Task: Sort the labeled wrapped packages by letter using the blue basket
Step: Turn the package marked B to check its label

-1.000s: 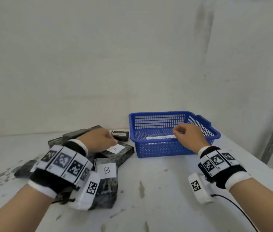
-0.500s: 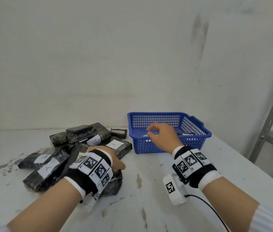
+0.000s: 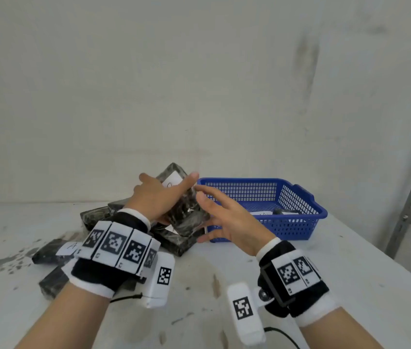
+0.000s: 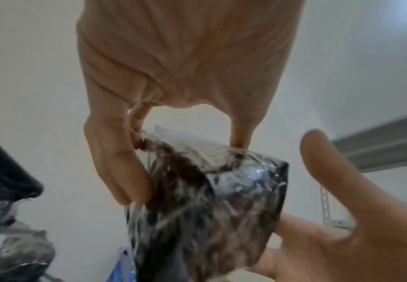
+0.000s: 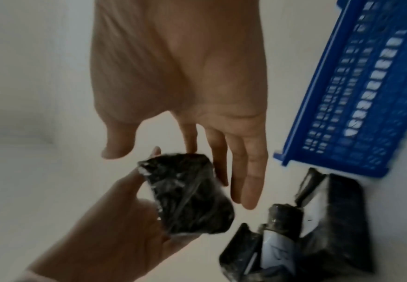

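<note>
Got my left hand clamped on a wrapped package, lifted off the pile at 10 o'clock and tilted up — I reckon so its label can be read. My right hand has fingers spread, just beside the package for a handover. The blue basket sits at 2 o'clock on the bench.

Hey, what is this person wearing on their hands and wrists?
Both hands are bare. The left wrist band and right wrist band are black with white cuffs, carrying white tiles printed with black square codes. A white coded camera pod hangs under each, trailing a thin black cable.
</note>
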A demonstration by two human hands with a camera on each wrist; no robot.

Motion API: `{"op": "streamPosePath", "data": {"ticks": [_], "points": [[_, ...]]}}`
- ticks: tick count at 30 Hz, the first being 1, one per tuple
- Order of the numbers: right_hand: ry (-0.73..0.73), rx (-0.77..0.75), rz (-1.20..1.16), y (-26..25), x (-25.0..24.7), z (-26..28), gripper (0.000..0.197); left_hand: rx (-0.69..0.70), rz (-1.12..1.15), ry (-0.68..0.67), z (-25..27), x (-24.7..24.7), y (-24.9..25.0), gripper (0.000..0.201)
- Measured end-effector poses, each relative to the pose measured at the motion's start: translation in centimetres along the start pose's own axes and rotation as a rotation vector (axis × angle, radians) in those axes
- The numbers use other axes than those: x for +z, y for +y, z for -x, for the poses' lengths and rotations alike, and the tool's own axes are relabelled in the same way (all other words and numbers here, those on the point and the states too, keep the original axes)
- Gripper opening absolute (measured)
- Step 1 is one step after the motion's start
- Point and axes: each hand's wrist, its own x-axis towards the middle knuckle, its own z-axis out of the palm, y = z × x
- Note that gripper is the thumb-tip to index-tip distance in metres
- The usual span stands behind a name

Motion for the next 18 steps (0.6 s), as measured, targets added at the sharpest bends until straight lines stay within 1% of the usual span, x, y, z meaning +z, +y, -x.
{"op": "streamPosePath", "data": {"ticks": [1, 3, 5, 7, 8, 10, 12, 14, 16, 18], "points": [[0.019, -0.034, -0.023, -0.2, 0.1, -0.3, 0.046, 0.046, 0.053, 0.002, 0.0, -0.1, 0.1, 0.114], [0.052, -0.091, -0.070, -0.5, -0.1, -0.9, 0.041, 0.105, 0.174, 0.007, 0.2, -0.7, -0.1, 0.094], [0.074, -0.118, -0.112, -0.9, -0.8, -1.3, 0.029, 0.138, 0.300, 0.020, 0.3, -1.4, -0.3, 0.073], [0.110, -0.131, -0.103, -1.4, -1.7, -1.5, 0.021, 0.169, 0.415, 0.034, 0.2, -2.0, -0.6, 0.052], [0.135, -0.138, -0.087, -1.6, -2.1, -1.7, 0.020, 0.174, 0.473, 0.011, 0.2, -2.3, -0.8, 0.045], [0.185, -0.159, -0.060, -2.0, -3.0, -2.1, 0.026, 0.178, 0.582, -0.082, 0.2, -2.8, -1.0, 0.036], [0.219, -0.174, -0.068, -2.6, -3.6, -2.3, 0.035, 0.196, 0.611, -0.193, 0.2, -3.1, -1.2, 0.037], [0.230, -0.192, -0.081, -2.8, -4.0, -2.6, 0.040, 0.229, 0.619, -0.255, 0.1, -3.1, -1.3, 0.036], [0.231, -0.213, -0.109, -2.7, -4.4, -2.7, 0.042, 0.252, 0.659, -0.271, -0.1, -2.9, -1.4, 0.035], [0.189, -0.229, -0.110, -2.7, -4.8, -2.7, 0.049, 0.262, 0.668, -0.262, -0.1, -2.8, -1.3, 0.049]]}}
